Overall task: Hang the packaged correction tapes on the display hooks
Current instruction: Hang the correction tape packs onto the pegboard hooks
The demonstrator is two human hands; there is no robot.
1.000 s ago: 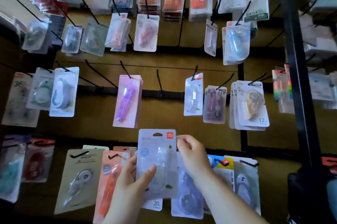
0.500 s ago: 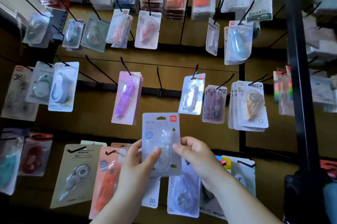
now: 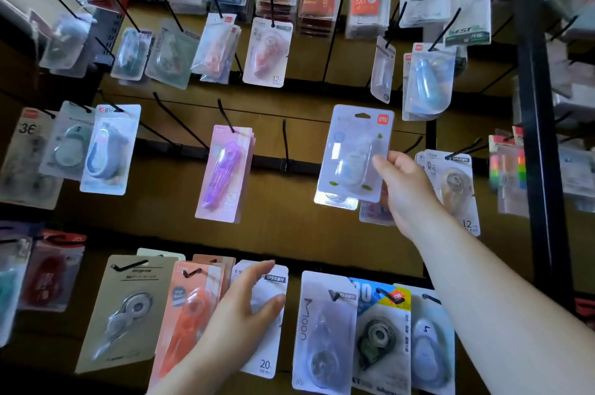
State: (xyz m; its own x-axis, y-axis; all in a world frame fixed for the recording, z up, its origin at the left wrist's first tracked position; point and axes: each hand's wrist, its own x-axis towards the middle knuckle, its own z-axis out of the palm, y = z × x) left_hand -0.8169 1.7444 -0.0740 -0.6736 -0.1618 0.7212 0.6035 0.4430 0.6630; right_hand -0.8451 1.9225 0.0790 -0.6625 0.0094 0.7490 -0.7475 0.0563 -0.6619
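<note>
My right hand (image 3: 404, 183) pinches the right edge of a pale lilac packaged correction tape (image 3: 352, 153) with a red logo corner. It holds the pack up in the middle row, in front of another clear pack hanging there. A bare black hook (image 3: 285, 145) juts out just left of the pack. My left hand (image 3: 244, 307) hovers low with relaxed, spread fingers, empty, in front of a white pack (image 3: 269, 330) marked 20 in the bottom row.
Black hooks on a brown board carry many packs: a purple one (image 3: 225, 174) centre, a blue one (image 3: 428, 82) upper right, an orange one (image 3: 188, 314) and a grey card (image 3: 125, 311) lower left. A black upright post (image 3: 534, 137) stands at the right.
My left hand let go of the lilac pack and dropped toward the bottom row. My right hand carried the pack up and to the right, to the middle row of hooks.
</note>
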